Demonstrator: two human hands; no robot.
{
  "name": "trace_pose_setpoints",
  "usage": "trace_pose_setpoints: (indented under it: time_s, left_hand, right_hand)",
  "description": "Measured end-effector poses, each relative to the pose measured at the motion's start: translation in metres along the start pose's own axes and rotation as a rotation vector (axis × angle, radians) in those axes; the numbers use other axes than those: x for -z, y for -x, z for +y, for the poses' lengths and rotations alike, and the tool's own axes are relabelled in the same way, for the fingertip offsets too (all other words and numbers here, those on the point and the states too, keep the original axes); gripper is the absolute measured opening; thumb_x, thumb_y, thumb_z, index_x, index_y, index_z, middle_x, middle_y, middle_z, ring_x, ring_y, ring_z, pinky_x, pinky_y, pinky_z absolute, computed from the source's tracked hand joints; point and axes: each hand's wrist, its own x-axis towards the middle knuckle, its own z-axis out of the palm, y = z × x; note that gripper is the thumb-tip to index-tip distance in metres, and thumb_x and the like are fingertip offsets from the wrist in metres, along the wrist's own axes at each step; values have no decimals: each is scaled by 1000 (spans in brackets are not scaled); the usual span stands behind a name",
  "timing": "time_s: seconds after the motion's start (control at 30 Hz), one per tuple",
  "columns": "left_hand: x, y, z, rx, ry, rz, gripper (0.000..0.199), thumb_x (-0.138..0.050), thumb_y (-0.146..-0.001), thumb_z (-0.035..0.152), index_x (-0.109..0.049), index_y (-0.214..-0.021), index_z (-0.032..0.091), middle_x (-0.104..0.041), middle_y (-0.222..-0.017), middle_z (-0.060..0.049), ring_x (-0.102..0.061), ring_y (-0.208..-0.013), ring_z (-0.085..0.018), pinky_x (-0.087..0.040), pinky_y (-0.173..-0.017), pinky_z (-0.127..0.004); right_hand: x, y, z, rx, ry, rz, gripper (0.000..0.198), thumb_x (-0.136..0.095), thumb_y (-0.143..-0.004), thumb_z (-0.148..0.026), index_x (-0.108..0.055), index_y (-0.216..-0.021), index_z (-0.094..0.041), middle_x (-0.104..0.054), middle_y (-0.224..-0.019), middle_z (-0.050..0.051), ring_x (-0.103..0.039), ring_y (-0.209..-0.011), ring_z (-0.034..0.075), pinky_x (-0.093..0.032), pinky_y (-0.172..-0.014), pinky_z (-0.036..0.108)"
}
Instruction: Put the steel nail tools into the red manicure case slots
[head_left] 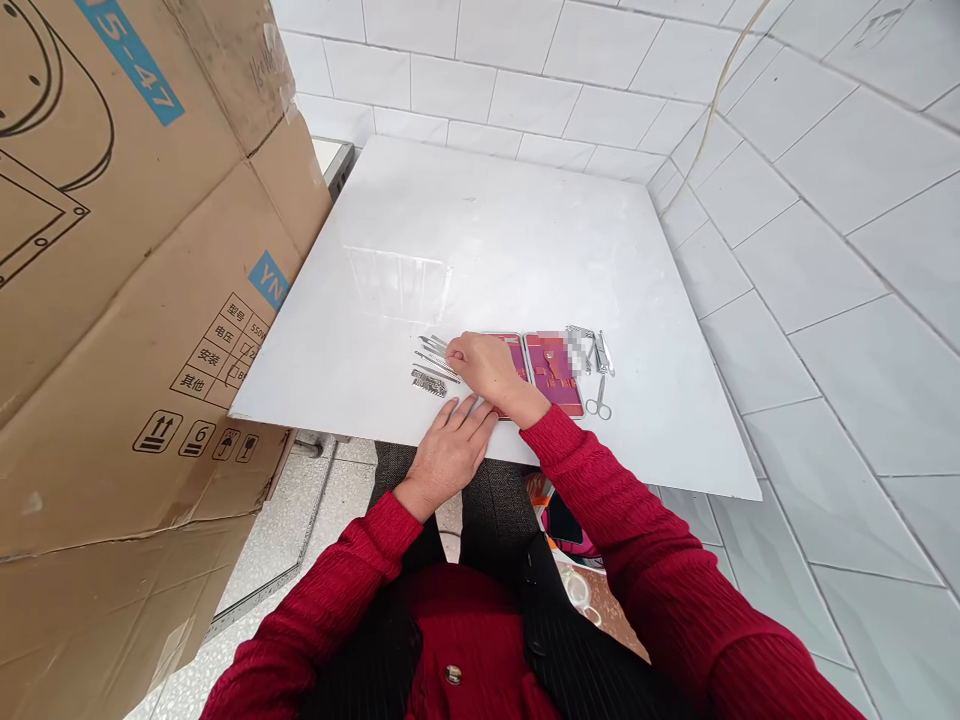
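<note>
An open manicure case (534, 372) with a red and purple lining lies near the front edge of the white table. My right hand (484, 368) reaches across its left half, fingers pinched together beside a row of thin metal manicure tools (435, 352). Whatever those fingers hold is hidden. My left hand (450, 445) rests at the table edge with fingers stretched out, the tips by the case's lower left corner. Small scissors (599, 402) lie right of the case, below several nail clippers (600, 352). A dark ridged metal piece (429, 382) lies left of my hands.
The white table (525, 240) meets tiled walls (817, 250) at the back and right. A large cardboard box (150, 300) stands close along the left side. Under the table's front right are a bag and a brown surface (611, 605) with white round items.
</note>
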Motion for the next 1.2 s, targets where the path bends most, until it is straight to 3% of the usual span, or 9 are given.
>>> trace_pose_setpoints:
  time_s: [0.13,0.37,0.8,1.2]
  left_hand:
    - [1,0,0,-1,1,12,39,-47,-104,21,-60,-141,14,-61,-148,-11,-53,-140,-28,-40,-120,-47]
    - [0,-1,0,12,12,12,39,-48,-104,21,-61,-141,16,-66,-142,-10,-59,-133,-26,-41,-119,-47]
    - [-2,1,0,10,12,42,38,-48,-105,21,-61,-141,15,-66,-142,-10,-59,-135,-26,-41,-119,-46]
    - [-2,1,1,25,27,18,38,-49,-104,21,-61,-140,17,-67,-140,-11,-56,-138,-26,-41,-119,-47]
  right_hand:
    - [1,0,1,-10,24,22,28,-48,-99,-18,-76,-100,-19,-75,-105,8,-63,-85,19,-32,-66,29]
    - [2,-3,-13,134,41,-28,28,-49,-99,-16,-77,-95,-17,-73,-105,10,-64,-92,20,-35,-69,28]
    - [11,-12,-29,110,202,-97,34,-44,-104,-18,-77,-97,-12,-78,-105,18,-72,-93,27,-43,-71,31]
    - [1,-27,-29,151,269,-95,27,-50,-98,-15,-76,-103,-11,-77,-104,22,-74,-102,31,-49,-78,34]
